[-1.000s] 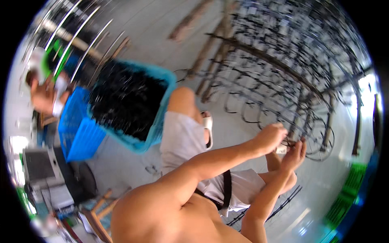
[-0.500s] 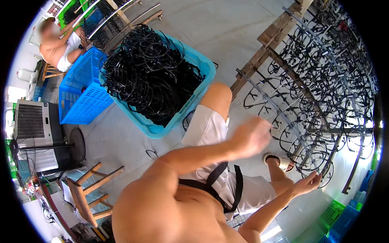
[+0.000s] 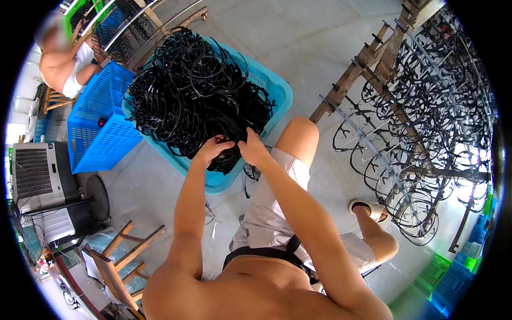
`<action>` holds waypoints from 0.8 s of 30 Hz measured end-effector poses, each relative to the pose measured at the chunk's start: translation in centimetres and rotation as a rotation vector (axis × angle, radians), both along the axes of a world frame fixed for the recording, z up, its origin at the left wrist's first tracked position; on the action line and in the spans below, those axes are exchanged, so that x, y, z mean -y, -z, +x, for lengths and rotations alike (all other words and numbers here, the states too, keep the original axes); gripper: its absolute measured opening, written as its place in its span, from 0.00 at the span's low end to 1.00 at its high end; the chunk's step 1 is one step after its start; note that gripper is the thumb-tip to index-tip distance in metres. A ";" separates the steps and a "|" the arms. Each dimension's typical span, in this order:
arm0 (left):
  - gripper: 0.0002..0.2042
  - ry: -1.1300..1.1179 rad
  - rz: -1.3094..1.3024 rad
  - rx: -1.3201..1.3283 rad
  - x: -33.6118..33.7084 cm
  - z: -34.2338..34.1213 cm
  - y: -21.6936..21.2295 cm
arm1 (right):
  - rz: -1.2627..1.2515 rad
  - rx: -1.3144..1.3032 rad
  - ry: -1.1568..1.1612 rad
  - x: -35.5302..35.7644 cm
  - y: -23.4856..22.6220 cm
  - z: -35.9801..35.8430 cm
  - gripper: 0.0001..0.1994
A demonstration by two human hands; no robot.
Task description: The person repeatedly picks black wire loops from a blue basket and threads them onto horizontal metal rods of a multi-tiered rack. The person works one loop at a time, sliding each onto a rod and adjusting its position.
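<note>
A turquoise plastic basket (image 3: 278,88) in front of me is heaped with thin black curved plastic pieces (image 3: 186,88), tangled together. Both my hands are at the basket's near side, close together over the heap. My left hand (image 3: 215,149) has its fingers bent in a grip on black pieces, thumb pointing toward the other hand. Just to its right, my right hand (image 3: 253,148) pinches into the same pieces. The fingertips are partly lost among the dark strands, so how many pieces each hand holds cannot be made out.
To the right stands a rack with wooden beams (image 3: 354,74) and metal bars, hung with many similar black pieces (image 3: 421,133). A blue crate (image 3: 101,125), an air cooler (image 3: 40,170) and a wooden stool (image 3: 120,261) are at left. Another person (image 3: 66,64) sits at far left.
Both my hands have moved left, away from the rack side, to the near part of the basket, where they now grip black pieces. My view has shifted slightly.
</note>
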State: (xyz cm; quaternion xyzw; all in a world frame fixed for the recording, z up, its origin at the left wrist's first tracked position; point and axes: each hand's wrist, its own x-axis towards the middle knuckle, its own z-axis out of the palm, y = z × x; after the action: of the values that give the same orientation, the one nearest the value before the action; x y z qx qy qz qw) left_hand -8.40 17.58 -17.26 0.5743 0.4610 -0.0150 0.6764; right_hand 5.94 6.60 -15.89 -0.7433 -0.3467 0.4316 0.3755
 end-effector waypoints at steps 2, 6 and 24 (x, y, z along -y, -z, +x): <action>0.18 0.008 -0.218 0.026 -1.1 0.1 -1.2 | -0.154 -0.035 0.025 -1.5 0.2 0.0 0.39; 0.13 -0.041 -0.344 0.116 -2.6 -1.9 -3.9 | -0.162 -0.355 -0.034 -2.4 -2.7 0.3 0.37; 0.11 -0.418 -0.168 0.106 -2.3 0.8 -4.4 | 0.378 -1.037 0.267 1.5 -3.6 0.9 0.09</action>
State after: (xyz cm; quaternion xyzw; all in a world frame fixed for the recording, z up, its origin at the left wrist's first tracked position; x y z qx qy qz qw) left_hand -7.61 19.93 -12.85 0.4081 0.5309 0.1170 0.7334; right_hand 6.83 5.13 -12.31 -0.3914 -0.0912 0.6196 0.6743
